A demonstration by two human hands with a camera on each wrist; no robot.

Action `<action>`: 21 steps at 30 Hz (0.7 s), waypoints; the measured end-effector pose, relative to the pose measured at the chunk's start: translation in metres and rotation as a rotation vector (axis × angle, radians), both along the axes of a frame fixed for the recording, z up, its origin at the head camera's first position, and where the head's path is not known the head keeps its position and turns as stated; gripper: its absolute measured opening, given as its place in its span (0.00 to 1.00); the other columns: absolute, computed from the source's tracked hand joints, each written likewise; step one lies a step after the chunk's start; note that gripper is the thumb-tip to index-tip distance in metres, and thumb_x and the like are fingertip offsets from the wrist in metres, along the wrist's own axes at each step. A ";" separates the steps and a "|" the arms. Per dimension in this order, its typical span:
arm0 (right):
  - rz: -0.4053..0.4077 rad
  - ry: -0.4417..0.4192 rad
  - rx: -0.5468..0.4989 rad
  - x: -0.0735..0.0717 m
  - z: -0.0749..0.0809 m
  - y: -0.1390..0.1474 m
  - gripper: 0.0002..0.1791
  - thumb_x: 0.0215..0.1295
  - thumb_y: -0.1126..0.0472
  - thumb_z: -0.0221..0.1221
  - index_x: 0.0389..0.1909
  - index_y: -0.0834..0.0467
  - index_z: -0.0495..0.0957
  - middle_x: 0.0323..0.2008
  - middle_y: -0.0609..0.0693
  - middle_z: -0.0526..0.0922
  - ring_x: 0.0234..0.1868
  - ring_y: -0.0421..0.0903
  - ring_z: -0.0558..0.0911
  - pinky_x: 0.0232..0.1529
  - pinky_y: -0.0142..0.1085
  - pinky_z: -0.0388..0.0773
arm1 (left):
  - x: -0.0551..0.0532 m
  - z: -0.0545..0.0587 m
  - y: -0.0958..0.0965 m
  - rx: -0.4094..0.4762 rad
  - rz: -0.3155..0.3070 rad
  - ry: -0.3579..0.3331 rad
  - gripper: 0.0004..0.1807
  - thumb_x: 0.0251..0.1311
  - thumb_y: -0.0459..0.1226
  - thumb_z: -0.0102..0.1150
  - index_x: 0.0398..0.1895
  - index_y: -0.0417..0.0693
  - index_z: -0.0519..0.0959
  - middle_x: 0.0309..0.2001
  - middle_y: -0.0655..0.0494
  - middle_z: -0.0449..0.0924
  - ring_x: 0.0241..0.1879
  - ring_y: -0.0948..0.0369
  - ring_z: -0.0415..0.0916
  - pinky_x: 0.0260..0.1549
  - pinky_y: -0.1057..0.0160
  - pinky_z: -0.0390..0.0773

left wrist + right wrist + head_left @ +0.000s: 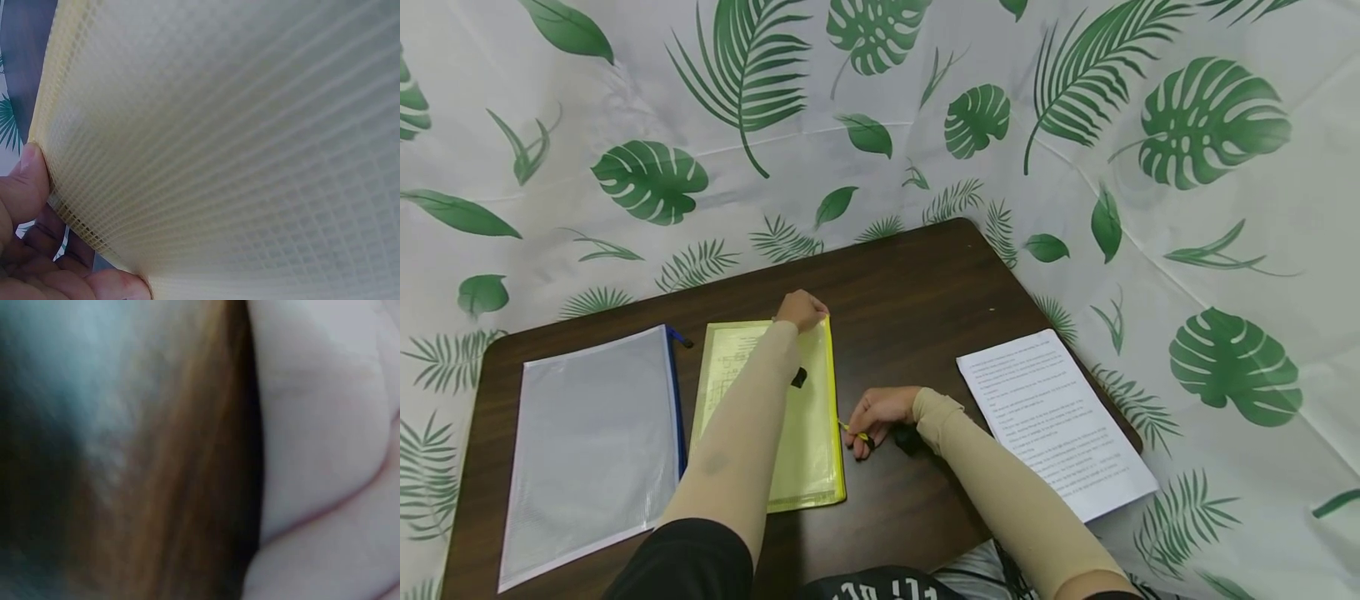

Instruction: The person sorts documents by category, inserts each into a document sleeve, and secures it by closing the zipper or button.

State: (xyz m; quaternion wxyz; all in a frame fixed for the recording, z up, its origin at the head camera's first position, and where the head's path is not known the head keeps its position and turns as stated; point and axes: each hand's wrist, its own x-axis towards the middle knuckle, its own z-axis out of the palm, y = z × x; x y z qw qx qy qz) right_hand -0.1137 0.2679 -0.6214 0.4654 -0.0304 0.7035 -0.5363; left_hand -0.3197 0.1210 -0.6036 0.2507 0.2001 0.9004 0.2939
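Observation:
A yellow mesh zipper pouch lies on the table with a printed sheet showing through it. At its far right corner, my left hand pinches the edge; in the left wrist view the thumb and fingers hold the mesh, which is stretched in folds. Beside the pouch's right edge, my right hand pinches the zipper pull, a small yellow and black tab. The right wrist view is blurred and shows only curled fingers close to the brown tabletop.
A clear mesh pouch with a blue zipper edge lies on the left of the dark wooden table. On the right, printed paper reaches past the table's edge. A leaf-patterned cloth hangs around the back and side.

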 end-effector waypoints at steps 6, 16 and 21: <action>-0.033 -0.059 -0.046 0.007 0.000 0.001 0.14 0.73 0.62 0.57 0.46 0.68 0.86 0.37 0.55 0.90 0.41 0.43 0.88 0.38 0.34 0.83 | -0.002 0.000 -0.001 0.012 -0.003 -0.020 0.13 0.74 0.39 0.56 0.52 0.46 0.87 0.63 0.46 0.79 0.67 0.42 0.68 0.63 0.21 0.49; -0.081 -0.149 -0.081 0.014 0.003 -0.001 0.14 0.75 0.65 0.54 0.47 0.70 0.84 0.38 0.56 0.90 0.39 0.45 0.88 0.40 0.35 0.84 | -0.005 -0.005 0.000 0.011 -0.014 -0.015 0.13 0.73 0.39 0.56 0.51 0.46 0.87 0.62 0.46 0.79 0.67 0.41 0.68 0.62 0.21 0.48; -0.076 -0.140 -0.084 0.018 0.003 -0.001 0.14 0.76 0.65 0.54 0.48 0.70 0.84 0.38 0.56 0.90 0.40 0.45 0.88 0.43 0.37 0.84 | -0.004 -0.005 0.000 0.012 -0.006 -0.019 0.13 0.73 0.39 0.56 0.51 0.46 0.87 0.62 0.46 0.80 0.66 0.42 0.69 0.63 0.22 0.48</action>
